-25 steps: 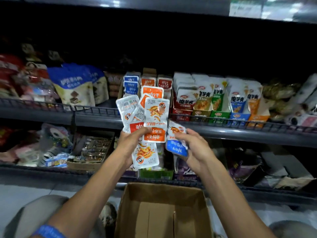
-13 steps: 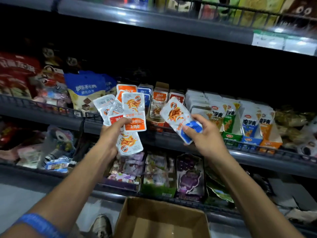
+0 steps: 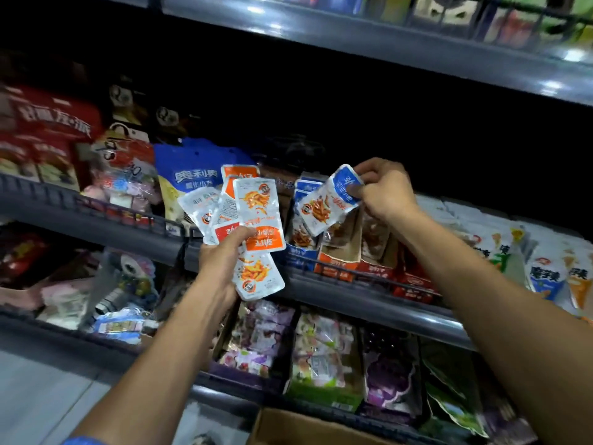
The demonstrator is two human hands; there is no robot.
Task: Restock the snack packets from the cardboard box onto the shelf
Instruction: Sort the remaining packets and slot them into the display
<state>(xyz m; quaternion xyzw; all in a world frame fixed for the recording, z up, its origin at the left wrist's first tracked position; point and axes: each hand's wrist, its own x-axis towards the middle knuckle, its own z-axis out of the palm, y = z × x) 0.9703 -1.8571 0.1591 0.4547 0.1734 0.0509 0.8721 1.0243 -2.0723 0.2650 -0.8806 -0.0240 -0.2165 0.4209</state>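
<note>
My left hand [image 3: 221, 258] grips a fanned bundle of small silver snack packets [image 3: 256, 216] with orange and blue bands, held in front of the middle shelf [image 3: 369, 303]. My right hand [image 3: 385, 191] pinches a single silver packet with a blue band [image 3: 327, 203] by its top end, tilted, above the open display cartons [image 3: 340, 255] on that shelf. Those cartons hold similar packets behind blue, orange and red fronts. Only the top rim of the cardboard box [image 3: 288, 425] shows at the bottom edge.
Blue cookie bags [image 3: 192, 178] and red packs [image 3: 48, 123] stand left on the middle shelf; white konjac snack bags [image 3: 545, 268] stand at the right. The lower shelf [image 3: 321, 361] holds purple and green packs. An upper shelf edge [image 3: 385, 43] overhangs.
My right hand has risen and moved right with the blue-banded packet, from beside the bundle to above the display cartons. The view has tilted up, so the box has nearly left the frame.
</note>
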